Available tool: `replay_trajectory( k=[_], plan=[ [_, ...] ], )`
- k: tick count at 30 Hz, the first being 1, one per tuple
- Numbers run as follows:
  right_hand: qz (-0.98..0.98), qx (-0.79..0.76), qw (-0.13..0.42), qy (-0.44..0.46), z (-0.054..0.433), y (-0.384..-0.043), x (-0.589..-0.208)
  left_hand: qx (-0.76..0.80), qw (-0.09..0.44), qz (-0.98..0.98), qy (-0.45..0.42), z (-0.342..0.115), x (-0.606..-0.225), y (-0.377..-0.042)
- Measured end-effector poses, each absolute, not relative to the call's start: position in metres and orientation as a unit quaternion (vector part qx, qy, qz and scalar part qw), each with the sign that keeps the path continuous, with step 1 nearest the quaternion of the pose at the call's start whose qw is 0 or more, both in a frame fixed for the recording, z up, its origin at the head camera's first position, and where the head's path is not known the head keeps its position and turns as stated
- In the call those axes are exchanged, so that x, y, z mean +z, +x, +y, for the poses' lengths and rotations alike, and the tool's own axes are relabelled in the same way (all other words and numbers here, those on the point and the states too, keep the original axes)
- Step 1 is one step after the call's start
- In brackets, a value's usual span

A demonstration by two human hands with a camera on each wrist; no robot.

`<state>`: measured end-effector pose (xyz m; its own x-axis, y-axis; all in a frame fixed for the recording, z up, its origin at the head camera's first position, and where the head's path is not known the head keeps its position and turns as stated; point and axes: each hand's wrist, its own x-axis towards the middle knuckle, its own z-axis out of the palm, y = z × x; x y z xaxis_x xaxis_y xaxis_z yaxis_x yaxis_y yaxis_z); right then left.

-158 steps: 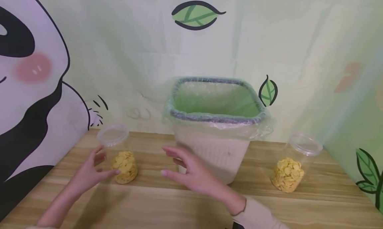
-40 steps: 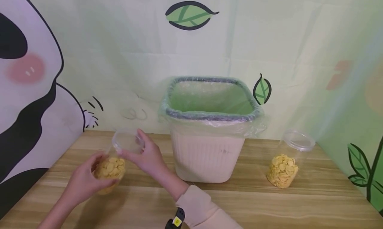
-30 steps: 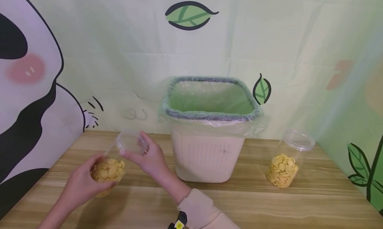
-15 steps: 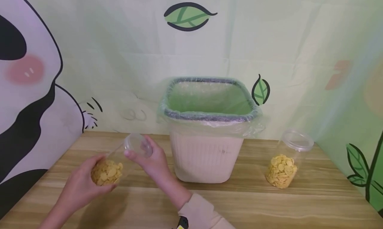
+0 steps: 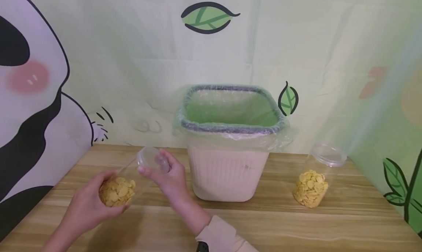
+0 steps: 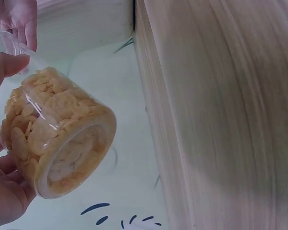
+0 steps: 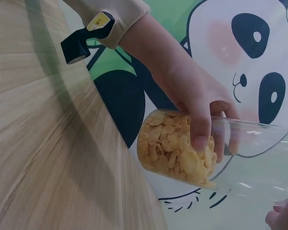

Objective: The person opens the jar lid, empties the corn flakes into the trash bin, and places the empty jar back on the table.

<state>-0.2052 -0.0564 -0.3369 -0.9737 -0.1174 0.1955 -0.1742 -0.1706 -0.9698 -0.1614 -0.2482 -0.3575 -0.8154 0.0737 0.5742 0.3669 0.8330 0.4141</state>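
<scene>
A clear round jar part-filled with yellow cornflakes is tilted above the table, its lid end toward the right. My left hand grips its lower body, thumb and fingers on opposite sides. My right hand holds the clear lid at the upper end, thumb in front and fingers behind. Whether the lid is still seated, I cannot tell. In the left wrist view the base of the jar faces the camera. The right wrist view shows my left hand around the jar, with my right hand only partly visible.
A pale bin lined with a clear green-tinted bag stands at the back middle of the wooden table. To its right is a second lidded jar of cornflakes. A printed panda-and-leaf backdrop hangs behind.
Earlier the jar stood on the table with both hands apart from it. Now both hands hold it, lifted and tilted. Over the last second, the lid end moved slightly right and down.
</scene>
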Motion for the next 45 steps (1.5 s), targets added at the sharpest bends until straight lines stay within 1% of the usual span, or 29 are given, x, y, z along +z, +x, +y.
replay_trajectory(
  k=[6,15,22,27,32,45],
  plan=[
    [-0.618,0.777,0.034,0.116,-0.058,-0.203,-0.335,-0.288,0.290,-0.903,-0.130,-0.248,-0.357,-0.161],
    [-0.578,0.807,0.037,0.118,-0.060,-0.199,-0.333,-0.309,0.264,-0.904,-0.135,-0.253,-0.357,-0.160],
    [-0.572,0.810,0.034,0.122,-0.060,-0.197,-0.332,-0.289,0.273,-0.909,-0.128,-0.254,-0.356,-0.160],
    [-0.570,0.811,0.032,0.129,-0.060,-0.196,-0.332,-0.278,0.258,-0.918,-0.117,-0.255,-0.354,-0.159],
    [-0.573,0.808,0.039,0.131,-0.060,-0.195,-0.334,-0.288,0.250,-0.915,-0.130,-0.256,-0.354,-0.159],
    [-0.566,0.811,0.045,0.140,-0.058,-0.196,-0.340,-0.300,0.255,-0.906,-0.152,-0.255,-0.356,-0.160]
  ],
)
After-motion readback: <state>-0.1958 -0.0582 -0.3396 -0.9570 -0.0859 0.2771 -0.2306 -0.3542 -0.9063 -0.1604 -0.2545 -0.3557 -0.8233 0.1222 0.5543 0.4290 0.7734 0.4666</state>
